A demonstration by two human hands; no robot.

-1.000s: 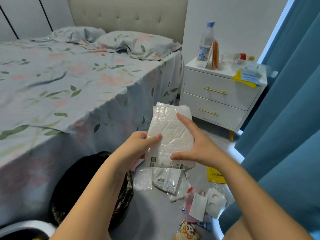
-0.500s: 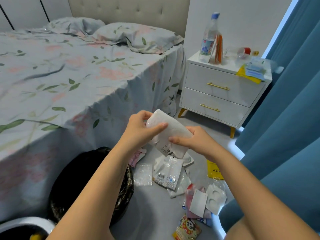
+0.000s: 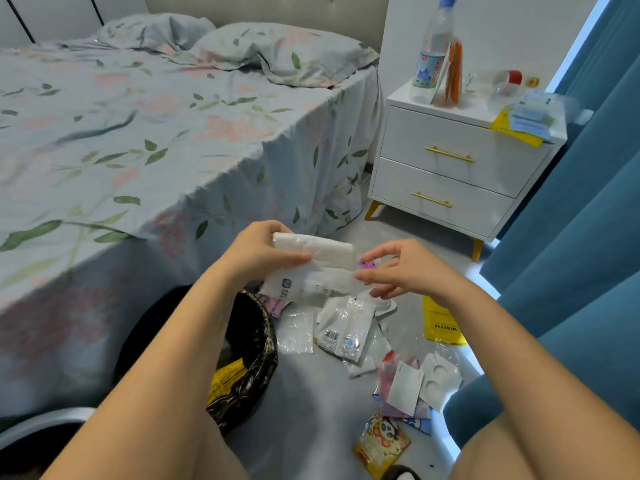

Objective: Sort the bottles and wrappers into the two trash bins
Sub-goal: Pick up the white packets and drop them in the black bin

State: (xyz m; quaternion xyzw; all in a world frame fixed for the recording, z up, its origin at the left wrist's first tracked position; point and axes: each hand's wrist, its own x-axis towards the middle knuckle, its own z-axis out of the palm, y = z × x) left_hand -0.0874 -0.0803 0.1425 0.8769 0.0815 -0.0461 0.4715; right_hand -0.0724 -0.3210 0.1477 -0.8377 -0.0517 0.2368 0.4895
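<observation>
A folded white plastic wrapper [image 3: 317, 268] hangs above the floor between my hands. My left hand [image 3: 258, 252] grips its left end with thumb on top. My right hand [image 3: 398, 268] pinches its right edge with thumb and forefinger. Just below my left forearm stands a bin lined with a black bag [image 3: 247, 362], a yellow wrapper inside it. A second bin with a white rim [image 3: 38, 422] shows at the lower left corner. Several wrappers [image 3: 346, 332] lie scattered on the floor. A clear bottle with a blue cap [image 3: 431, 55] stands on the nightstand.
The white nightstand [image 3: 446, 174] at the back right also carries a lying bottle with a red cap [image 3: 498, 83] and packets. A bed with a floral sheet [image 3: 156, 140] fills the left. Blue curtains [image 3: 581, 220] hang at the right. My knee [image 3: 540, 448] is at the lower right.
The wrapper went from flat and upright to folded and lower. My right hand slid from its face to its right edge. The view moved closer to the floor.
</observation>
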